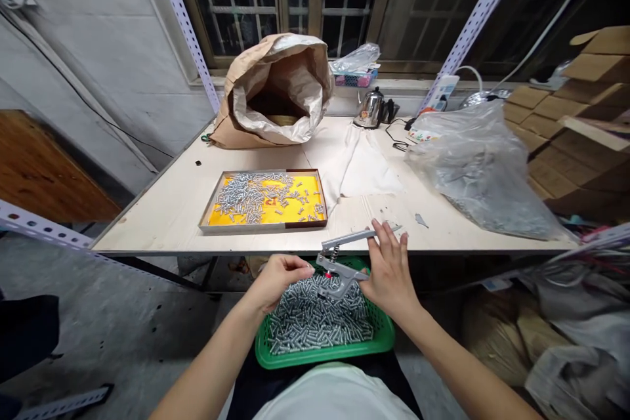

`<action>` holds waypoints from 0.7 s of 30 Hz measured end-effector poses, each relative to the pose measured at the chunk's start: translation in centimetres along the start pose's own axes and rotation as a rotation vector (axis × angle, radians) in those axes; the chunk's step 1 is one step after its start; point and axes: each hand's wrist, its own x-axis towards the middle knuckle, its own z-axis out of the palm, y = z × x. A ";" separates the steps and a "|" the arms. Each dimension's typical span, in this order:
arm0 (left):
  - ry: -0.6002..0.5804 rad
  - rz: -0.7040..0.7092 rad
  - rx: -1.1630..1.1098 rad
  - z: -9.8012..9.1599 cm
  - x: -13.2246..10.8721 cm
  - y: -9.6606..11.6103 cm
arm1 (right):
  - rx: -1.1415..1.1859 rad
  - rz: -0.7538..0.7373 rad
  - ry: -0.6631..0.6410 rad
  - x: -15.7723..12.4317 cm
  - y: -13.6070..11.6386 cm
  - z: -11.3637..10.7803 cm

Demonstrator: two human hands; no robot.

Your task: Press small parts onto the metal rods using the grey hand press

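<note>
My right hand [388, 272] grips a grey hand press plier [344, 259] with a spring and a red dot, its handles spread apart, held over a green basket [378, 340] on my lap. The basket is full of small silver metal pieces [315, 321]. My left hand [278, 279] is closed in a pinch at the plier's jaw, just above the pile; what its fingertips hold is too small to name.
A wooden table [167, 216] stands ahead with a yellow-lined tray [300, 207] of silver pieces, a large open paper sack [275, 88], a white cloth [361, 167], a kettle [370, 108] and a big clear plastic bag [482, 170]. Cardboard boxes [581, 111] are stacked at right.
</note>
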 end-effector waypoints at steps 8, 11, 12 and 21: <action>-0.074 -0.065 0.071 1.4 0.0 -1.0 | 0.031 -0.015 -0.023 0.2 -0.7 0.2; -0.110 -0.055 0.130 1.5 -0.1 -0.7 | 0.046 -0.011 -0.036 -0.1 -0.8 0.4; -0.134 -0.058 0.149 1.5 -0.1 -0.7 | 0.052 -0.011 -0.041 -0.1 -0.8 0.4; -0.269 -0.112 0.196 1.2 0.0 -1.0 | 0.071 0.004 -0.059 -0.8 -1.2 0.6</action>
